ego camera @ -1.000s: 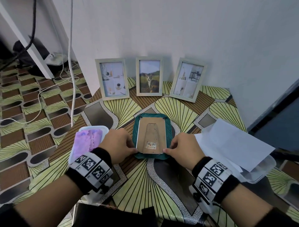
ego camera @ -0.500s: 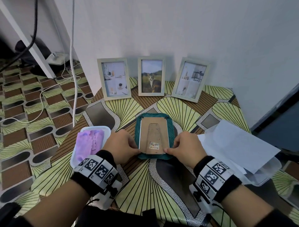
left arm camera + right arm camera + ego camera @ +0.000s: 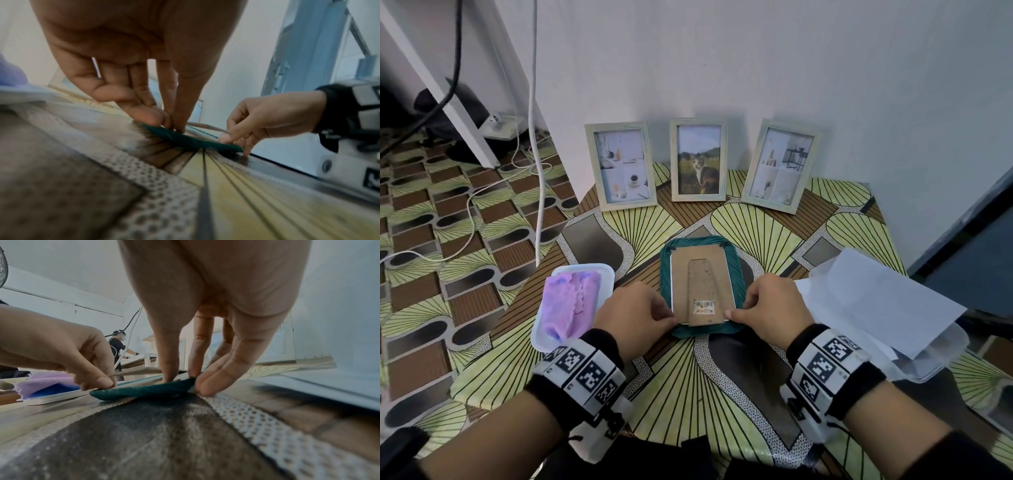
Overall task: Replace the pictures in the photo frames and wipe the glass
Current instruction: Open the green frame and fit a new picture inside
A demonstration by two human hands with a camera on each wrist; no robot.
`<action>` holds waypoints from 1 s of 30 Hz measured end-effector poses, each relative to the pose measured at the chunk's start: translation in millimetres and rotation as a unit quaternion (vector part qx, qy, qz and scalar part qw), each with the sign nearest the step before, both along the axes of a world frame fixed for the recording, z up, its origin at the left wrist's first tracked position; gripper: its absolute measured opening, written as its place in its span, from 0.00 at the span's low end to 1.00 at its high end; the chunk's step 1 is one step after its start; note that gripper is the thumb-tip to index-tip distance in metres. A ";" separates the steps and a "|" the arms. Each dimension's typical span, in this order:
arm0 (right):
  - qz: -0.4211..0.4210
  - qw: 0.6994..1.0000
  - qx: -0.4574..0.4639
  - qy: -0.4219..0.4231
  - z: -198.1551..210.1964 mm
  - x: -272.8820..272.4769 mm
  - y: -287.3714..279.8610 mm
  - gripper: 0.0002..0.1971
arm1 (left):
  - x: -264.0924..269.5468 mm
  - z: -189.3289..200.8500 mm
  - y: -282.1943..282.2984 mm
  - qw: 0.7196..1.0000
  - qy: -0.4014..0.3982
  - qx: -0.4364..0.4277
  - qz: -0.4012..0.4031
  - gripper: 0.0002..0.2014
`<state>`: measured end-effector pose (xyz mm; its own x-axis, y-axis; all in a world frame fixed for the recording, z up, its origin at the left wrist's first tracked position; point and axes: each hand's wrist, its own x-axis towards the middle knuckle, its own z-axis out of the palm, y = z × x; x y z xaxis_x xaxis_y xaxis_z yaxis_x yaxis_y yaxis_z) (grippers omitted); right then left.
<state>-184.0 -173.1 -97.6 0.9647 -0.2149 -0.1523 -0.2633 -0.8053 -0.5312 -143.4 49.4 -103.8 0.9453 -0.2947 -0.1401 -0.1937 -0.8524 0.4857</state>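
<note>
A teal photo frame point(image 3: 667, 274) lies face down on the patterned table point(image 3: 722, 394), its brown cardboard back point(image 3: 683, 270) and folded stand up. My left hand point(image 3: 671, 317) pinches the frame's near left corner, thumb and fingertips point(image 3: 172, 125) meeting at the teal edge point(image 3: 191, 141). At the near right corner my right hand point(image 3: 732, 312) has its thumb on the back and its fingers point(image 3: 203, 386) curled under the teal rim point(image 3: 148, 390). Seen edge-on in the wrist views, the thin board stands slightly above the frame. Three pale frames point(image 3: 621, 164) point(image 3: 698, 159) point(image 3: 779, 164) lean upright against the wall.
A purple cloth point(image 3: 571, 301) lies in a white tray point(image 3: 541, 339) just left of my left hand. White paper sheets point(image 3: 876, 301) rest on a clear container point(image 3: 928, 363) at the right. Cables point(image 3: 537, 171) hang beside the table's left edge. Another person stands far off, visible in the right wrist view.
Both hands stay at the frame's near corners, with only small finger shifts. The frame has not moved.
</note>
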 end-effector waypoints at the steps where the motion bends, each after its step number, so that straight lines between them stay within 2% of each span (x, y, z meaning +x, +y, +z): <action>1: -0.002 1.000 -0.001 -0.004 -0.3 -0.6 0.1 0.17 | -1.5 1.5 1.0 1.000 -0.020 0.023 -0.003 0.05; 4: -0.002 1.000 -0.007 -0.017 -1.3 -1.9 0.8 0.18 | -4.5 8.7 1.7 0.994 -0.072 0.082 -0.011 0.09; 7: 0.002 0.999 -0.024 -0.023 -1.0 -2.8 2.0 0.18 | -5.4 12.0 -0.4 0.993 -0.065 0.096 -0.014 0.09; 15: -0.017 0.998 -0.053 -0.016 2.3 -5.5 5.4 0.18 | -5.4 8.7 -3.0 0.996 -0.039 0.082 -0.025 0.09; 24: -0.061 0.998 -0.014 -0.009 -1.8 -8.1 14.0 0.12 | -5.0 8.1 -9.9 0.994 -0.053 0.085 -0.051 0.06; 27: -0.061 0.998 -0.023 -0.007 -2.0 -8.2 18.1 0.08 | -3.9 9.3 -9.8 0.994 -0.047 0.077 -0.062 0.05; 30: -0.054 0.998 -0.041 -0.014 -0.8 -8.2 20.2 0.08 | -1.9 8.9 -8.9 0.995 -0.045 0.066 -0.067 0.05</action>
